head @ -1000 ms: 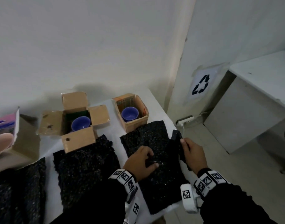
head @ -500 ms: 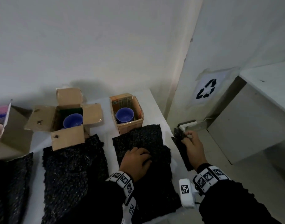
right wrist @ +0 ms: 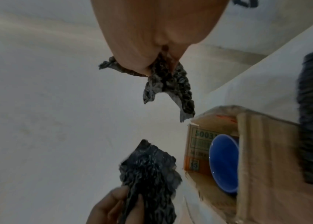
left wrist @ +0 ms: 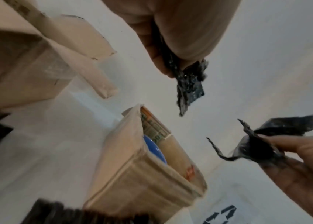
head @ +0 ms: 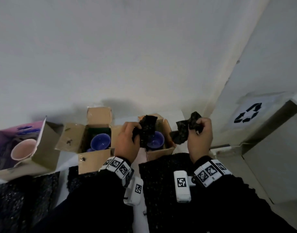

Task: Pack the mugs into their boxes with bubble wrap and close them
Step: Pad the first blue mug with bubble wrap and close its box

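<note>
Just beyond the left hand (head: 126, 142), a small open box (head: 161, 151) sits on the white surface (head: 141, 155) with a blue mug (head: 156, 140) upright inside it, mouth up, and that looks like why both hands hang here rather than lower down. The left hand pinches a crumpled scrap of black bubble wrap (head: 147, 130) between thumb and fingers, right over the mug's rim. The right hand (head: 199, 139) is clenched on a second scrap (head: 186, 132), just to its own inner side and apart from the first piece; the two do not touch. I judge the scraps are padding for the gaps around the mug, so holding them bunched keeps them small enough to slip in. Beneath both wrists a larger black sheet (head: 161, 182) lies flat. Off past the left hand, a second box (head: 94, 140) stands with flaps spread and another blue mug (head: 100, 142) inside, then a pink mug (head: 23, 148) in a tilted carton (head: 43, 148). All three stand unclosed.
</note>
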Tool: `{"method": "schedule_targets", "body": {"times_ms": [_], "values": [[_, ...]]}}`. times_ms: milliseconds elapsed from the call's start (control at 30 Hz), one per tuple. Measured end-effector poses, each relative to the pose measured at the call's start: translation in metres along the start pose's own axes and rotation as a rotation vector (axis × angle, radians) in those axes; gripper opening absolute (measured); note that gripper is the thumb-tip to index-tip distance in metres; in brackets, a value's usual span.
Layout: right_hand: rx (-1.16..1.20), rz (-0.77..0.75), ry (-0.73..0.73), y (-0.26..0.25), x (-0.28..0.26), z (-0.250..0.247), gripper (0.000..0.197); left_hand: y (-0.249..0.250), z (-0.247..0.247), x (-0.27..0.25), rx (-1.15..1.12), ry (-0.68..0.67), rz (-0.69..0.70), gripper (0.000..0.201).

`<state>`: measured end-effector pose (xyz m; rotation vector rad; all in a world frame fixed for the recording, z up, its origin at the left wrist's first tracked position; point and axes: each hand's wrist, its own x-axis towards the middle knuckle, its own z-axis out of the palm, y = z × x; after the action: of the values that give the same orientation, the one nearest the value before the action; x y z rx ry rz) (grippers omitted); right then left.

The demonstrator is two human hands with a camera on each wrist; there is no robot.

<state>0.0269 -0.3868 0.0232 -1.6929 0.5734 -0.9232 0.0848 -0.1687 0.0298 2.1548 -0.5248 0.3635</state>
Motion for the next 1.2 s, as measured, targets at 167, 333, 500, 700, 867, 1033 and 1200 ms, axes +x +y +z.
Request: {"method": "schedule_targets", "body": {"times_ms": [167, 333, 500, 700, 867, 1033, 1200], "values": [[-0.155, -0.28, -0.15, 0.003, 0.015, 0.053, 0.037, -0.029, 0.012, 0.034, 0.281, -0.163, 0.073, 0.035], [-0.404, -0.361, -0.482, 0.034, 0.019, 0.073, 0.033, -0.051, 0.038, 0.036, 0.27, -0.429, 0.175, 0.037], [-0.908, -0.599, -0.589, 0.053, 0.022, 0.075, 0.027, -0.057, 0.045, 0.041, 0.559, -0.426, 0.342, 0.032], [-1.118, -0.646, -0.65, 0.056, 0.017, 0.076, 0.03, -0.054, 0.048, 0.038, 0.724, -0.463, 0.263, 0.034], [-1.14, -0.678, -0.556, 0.06, 0.014, 0.079, 0.02, -0.039, 0.056, 0.049, 0.803, -0.503, 0.16, 0.037], [-1.108, -0.667, -0.653, 0.058, 0.015, 0.077, 0.027, -0.04, 0.058, 0.06, 0.803, -0.5, 0.031, 0.023], [-1.101, -0.597, -0.725, 0.06, 0.018, 0.07, 0.03, -0.035, 0.06, 0.059, 0.901, -0.499, 0.115, 0.041]]}}
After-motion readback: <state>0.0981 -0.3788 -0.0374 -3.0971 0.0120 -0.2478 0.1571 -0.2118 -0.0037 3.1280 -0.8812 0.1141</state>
